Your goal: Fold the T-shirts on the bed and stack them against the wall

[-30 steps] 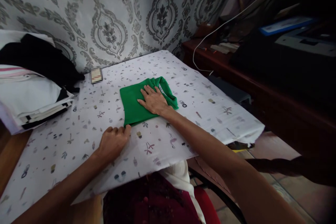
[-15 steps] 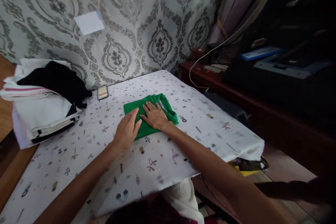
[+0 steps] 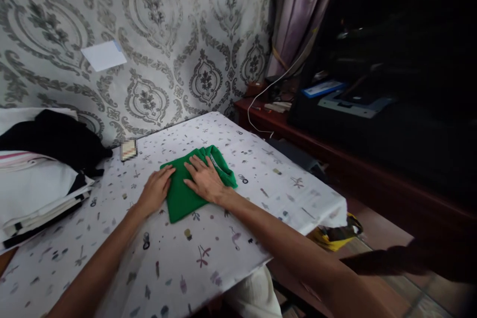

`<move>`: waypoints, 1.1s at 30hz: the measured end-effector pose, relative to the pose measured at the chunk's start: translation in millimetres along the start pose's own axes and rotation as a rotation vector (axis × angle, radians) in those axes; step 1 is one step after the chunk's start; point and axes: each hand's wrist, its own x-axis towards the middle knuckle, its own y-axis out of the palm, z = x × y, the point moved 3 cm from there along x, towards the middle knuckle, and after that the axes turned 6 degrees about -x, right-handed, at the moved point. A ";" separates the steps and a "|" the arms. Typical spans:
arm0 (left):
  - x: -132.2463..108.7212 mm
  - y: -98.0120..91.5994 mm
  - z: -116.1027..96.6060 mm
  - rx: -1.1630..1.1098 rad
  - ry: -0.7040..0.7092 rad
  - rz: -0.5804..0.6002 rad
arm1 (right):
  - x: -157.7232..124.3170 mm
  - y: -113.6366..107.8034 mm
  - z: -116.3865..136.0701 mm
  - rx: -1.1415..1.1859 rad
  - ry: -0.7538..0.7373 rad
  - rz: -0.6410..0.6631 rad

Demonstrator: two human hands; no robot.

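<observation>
A green shirt (image 3: 184, 201), folded into a compact bundle, lies on the table with its collar and a small white label toward the right. Flat on top of it, near the collar, rests my right hand (image 3: 204, 179) with the fingers spread. My left hand (image 3: 156, 189) is at the left edge of the shirt, its fingers stretched out and the tips touching the cloth. Neither hand grips anything. Part of the shirt is hidden under my right palm.
A white cloth printed with small motifs covers the table (image 3: 223, 238). At the left stands a stack of folded clothes (image 3: 40, 184) with a black garment (image 3: 55, 139) on top. A phone-like object (image 3: 128, 150) lies by the wall. Right of the table runs a dark red cabinet (image 3: 298, 129) with a white cable.
My left hand has moved from the shirt's front part to its left edge. My right hand stays flat on the shirt. The view has turned to the right.
</observation>
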 end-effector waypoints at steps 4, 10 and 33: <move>12.3 -17.0 31.2 0.116 0.155 0.179 | -32.7 -18.7 10.2 0.040 -0.256 0.093; 35.8 -25.7 43.4 0.315 0.251 0.376 | -60.5 -12.4 13.3 -0.042 -0.338 0.177; -27.5 -21.3 -22.7 0.292 0.592 0.397 | -71.8 -14.8 -50.9 -0.051 -0.266 0.191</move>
